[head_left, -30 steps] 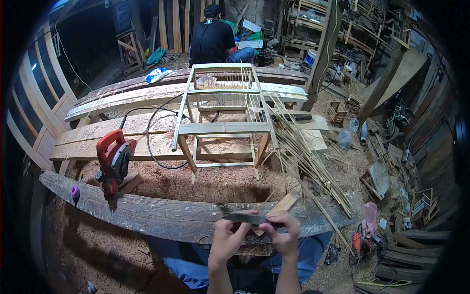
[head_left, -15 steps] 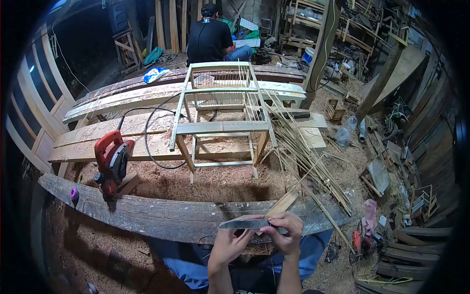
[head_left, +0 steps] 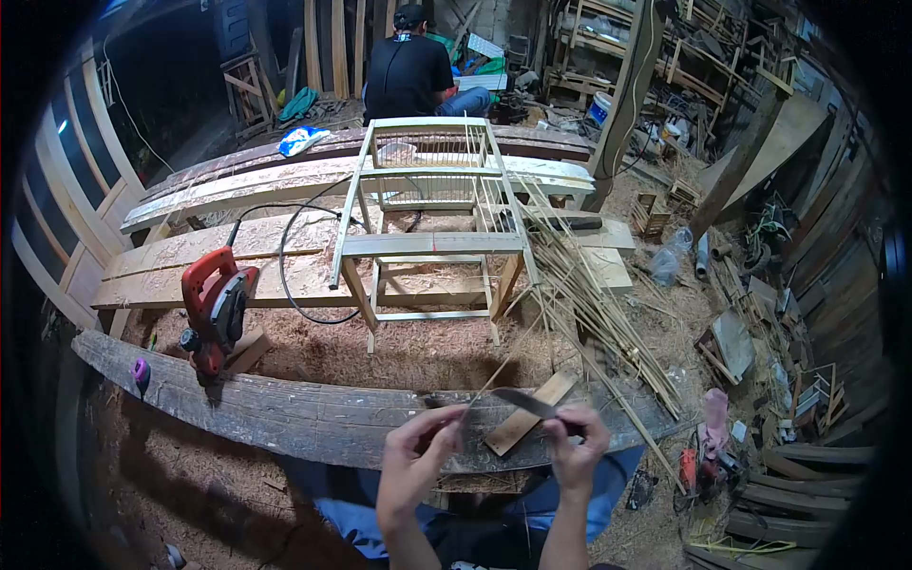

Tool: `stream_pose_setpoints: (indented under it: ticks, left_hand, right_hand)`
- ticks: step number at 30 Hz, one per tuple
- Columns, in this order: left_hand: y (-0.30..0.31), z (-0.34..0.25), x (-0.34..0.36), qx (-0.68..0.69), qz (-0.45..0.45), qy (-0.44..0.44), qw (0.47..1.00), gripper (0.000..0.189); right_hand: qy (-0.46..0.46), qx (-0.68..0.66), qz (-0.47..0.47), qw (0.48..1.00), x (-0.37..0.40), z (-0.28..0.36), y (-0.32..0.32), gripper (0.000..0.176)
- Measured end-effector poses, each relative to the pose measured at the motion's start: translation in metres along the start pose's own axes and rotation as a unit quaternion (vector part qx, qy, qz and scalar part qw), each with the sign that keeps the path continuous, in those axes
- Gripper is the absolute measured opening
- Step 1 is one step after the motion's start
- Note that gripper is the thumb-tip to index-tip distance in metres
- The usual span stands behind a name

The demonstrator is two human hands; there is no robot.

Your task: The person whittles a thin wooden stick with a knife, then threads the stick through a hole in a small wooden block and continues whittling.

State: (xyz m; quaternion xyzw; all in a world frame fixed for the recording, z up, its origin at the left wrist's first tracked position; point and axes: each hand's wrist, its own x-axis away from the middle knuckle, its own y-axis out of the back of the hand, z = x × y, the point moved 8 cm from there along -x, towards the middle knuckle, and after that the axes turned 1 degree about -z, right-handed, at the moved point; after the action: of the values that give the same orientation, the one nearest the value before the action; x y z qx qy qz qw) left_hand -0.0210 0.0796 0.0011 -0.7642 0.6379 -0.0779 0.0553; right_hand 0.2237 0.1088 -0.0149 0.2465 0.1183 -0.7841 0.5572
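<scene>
My left hand (head_left: 418, 458) pinches a thin bamboo strip (head_left: 492, 378) that slants up and to the right. The fingers of my right hand (head_left: 577, 446) are closed on a dark knife (head_left: 524, 403), its blade pointing left toward the strip. Both hands are above the front edge of a worn plank (head_left: 323, 423). Under the knife, a short flat wood piece (head_left: 532, 414) lies on that plank. Beyond it stands a wooden frame (head_left: 432, 246) with rows of thin sticks set between its rails.
A red power planer (head_left: 211, 299) with a black cord and a purple object (head_left: 142, 371) are at the left. A bundle of bamboo strips (head_left: 608, 328) lies right of the frame. Behind, a person in black (head_left: 408, 78) sits facing away. Shavings cover the floor.
My hands have moved apart, the left one leftward. The knife now points up and left. The bamboo strip now shows in my left hand, and the flat wood piece is more exposed.
</scene>
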Motion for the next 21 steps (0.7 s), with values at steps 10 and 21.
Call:
stream_pose_setpoints:
  ticks: [10, 21]
  left_hand:
    - [-0.026, 0.017, -0.003, -0.023, 0.049, -0.045, 0.998, 0.024]
    - [-0.030, 0.014, 0.002, -0.024, 0.043, -0.063, 0.997, 0.024]
  right_hand:
    - [0.091, -0.042, 0.129, 0.987, 0.008, 0.036, -0.052, 0.030]
    - [0.104, -0.072, 0.142, 0.982, 0.006, 0.041, -0.049, 0.030]
